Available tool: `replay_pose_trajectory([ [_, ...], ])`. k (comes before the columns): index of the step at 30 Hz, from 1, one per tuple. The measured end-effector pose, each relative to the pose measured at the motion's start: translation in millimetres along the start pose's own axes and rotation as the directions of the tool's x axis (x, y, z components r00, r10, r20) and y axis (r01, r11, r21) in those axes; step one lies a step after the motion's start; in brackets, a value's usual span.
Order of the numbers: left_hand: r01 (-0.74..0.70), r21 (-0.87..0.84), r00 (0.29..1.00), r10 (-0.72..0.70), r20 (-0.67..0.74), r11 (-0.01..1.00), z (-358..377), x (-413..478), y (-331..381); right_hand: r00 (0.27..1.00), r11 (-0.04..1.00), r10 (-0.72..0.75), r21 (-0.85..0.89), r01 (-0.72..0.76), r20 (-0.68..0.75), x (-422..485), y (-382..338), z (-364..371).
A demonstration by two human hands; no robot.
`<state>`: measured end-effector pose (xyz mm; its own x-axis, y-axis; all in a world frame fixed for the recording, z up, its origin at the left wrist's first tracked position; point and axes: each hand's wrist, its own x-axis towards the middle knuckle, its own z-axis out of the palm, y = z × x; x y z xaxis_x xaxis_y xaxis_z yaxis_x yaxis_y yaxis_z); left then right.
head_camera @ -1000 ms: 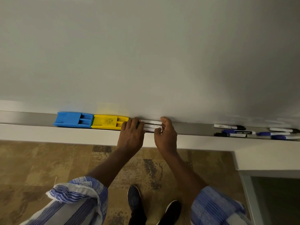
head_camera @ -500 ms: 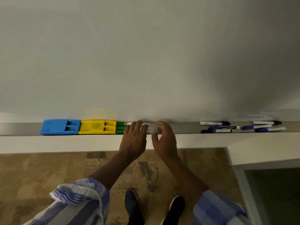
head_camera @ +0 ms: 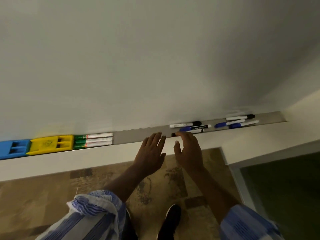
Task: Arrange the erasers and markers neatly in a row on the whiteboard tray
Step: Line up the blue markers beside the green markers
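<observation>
A grey whiteboard tray (head_camera: 131, 135) runs along the bottom of the whiteboard. On its left lie a blue eraser (head_camera: 13, 148) and a yellow eraser (head_camera: 51, 144) end to end, then three green markers (head_camera: 93, 140) stacked side by side. Further right lie three loose black and blue markers (head_camera: 190, 126), and beyond them three more markers (head_camera: 237, 122). My left hand (head_camera: 150, 155) hovers open at the tray's front edge. My right hand (head_camera: 188, 149) is open with fingertips over the nearest black marker, hiding part of it.
The tray ends at a wall corner (head_camera: 284, 116) on the right. Below is a white ledge (head_camera: 69, 161), patterned carpet (head_camera: 34, 196) and my shoes (head_camera: 169, 220). A dark doorway (head_camera: 285, 187) opens at the lower right.
Both hands have let go of the green markers and moved right along the tray toward the loose markers. The view has shifted and tilted to the right.
</observation>
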<state>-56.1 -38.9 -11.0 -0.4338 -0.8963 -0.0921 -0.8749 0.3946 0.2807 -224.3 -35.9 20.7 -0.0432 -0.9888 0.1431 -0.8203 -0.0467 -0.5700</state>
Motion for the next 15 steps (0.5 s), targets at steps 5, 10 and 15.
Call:
replay_pose_trajectory([
  [5,0.020,-0.068,0.996,-0.026,-0.088,0.997,-4.3,35.6,31.3,0.995,0.993,0.072,-0.085,-0.078,-0.068,18.8,49.6,-33.6],
  [10,0.060,-0.158,0.989,-0.080,-0.121,0.986,-7.9,69.0,52.4,0.979,0.969,0.195,-0.145,-0.201,-0.054,45.4,82.4,-54.8],
  [15,0.076,-0.214,0.982,-0.110,-0.151,0.974,-4.6,86.7,71.9,0.966,0.953,0.259,-0.167,-0.252,0.021,63.7,96.7,-60.8],
])
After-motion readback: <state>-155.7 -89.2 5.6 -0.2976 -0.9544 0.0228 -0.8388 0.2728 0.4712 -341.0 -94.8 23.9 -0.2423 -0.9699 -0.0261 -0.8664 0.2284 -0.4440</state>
